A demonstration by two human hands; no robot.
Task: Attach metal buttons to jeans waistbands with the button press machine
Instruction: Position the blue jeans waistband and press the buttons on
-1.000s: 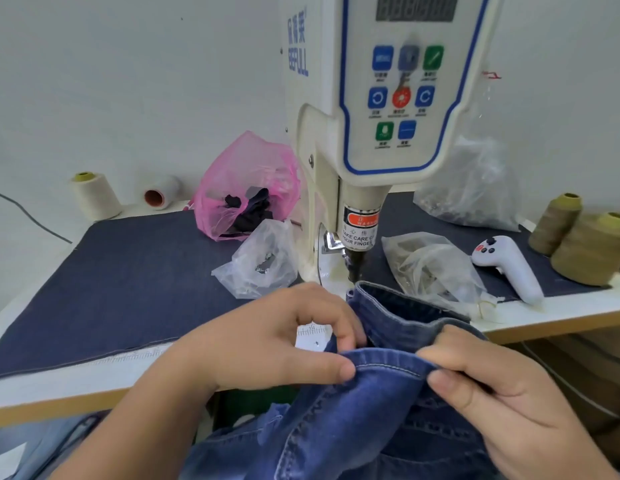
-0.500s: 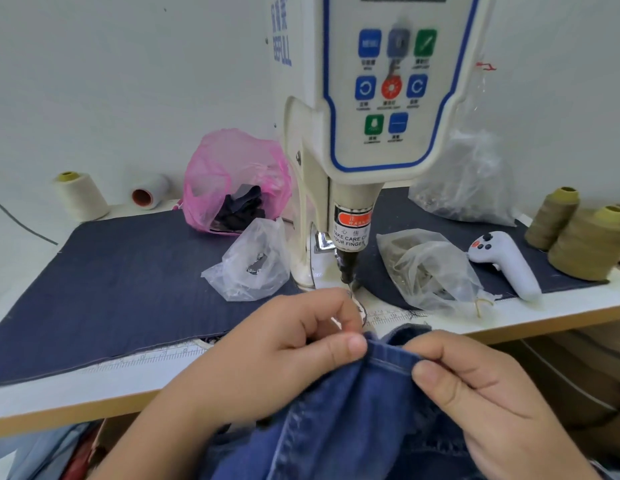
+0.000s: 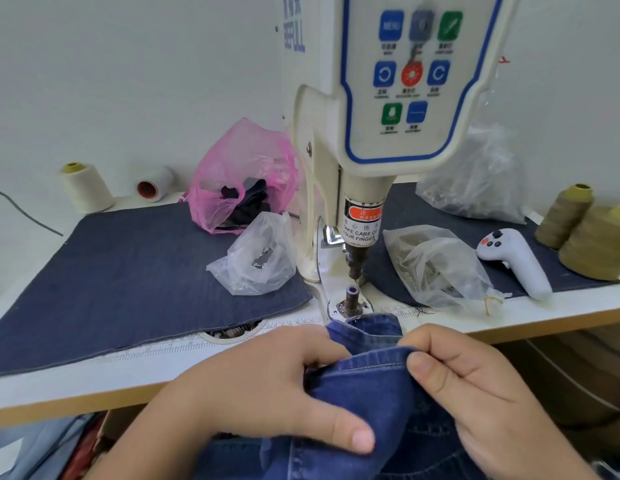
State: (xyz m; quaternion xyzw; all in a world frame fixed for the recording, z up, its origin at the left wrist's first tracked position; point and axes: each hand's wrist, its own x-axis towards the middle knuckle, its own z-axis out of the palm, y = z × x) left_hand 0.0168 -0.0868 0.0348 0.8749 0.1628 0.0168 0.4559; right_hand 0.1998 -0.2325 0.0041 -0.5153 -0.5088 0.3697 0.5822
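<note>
The white worktop (image 3: 76, 382) runs across the scene, with a dark denim mat (image 3: 128, 278) spread over its left part. The button press machine (image 3: 381, 98) rises from the far middle, its control panel facing near, and its punch (image 3: 355, 261) hangs just above the lower die (image 3: 351, 297). The blue jeans (image 3: 364, 403) lie bunched at the near edge, the waistband (image 3: 374, 356) just near of the die and apart from it. The left hand (image 3: 267, 386) grips the waistband's left part, fingers curled into the fold and thumb laid along the cloth. The right hand (image 3: 474, 386) pinches the waistband's top edge between thumb and forefinger. A pink bag (image 3: 239, 181) and a clear bag (image 3: 256, 258) sit left of the machine; another clear bag (image 3: 436, 265) and a white handheld controller (image 3: 516, 261) lie to its right, with thread cones (image 3: 599, 237) at the far right.
</note>
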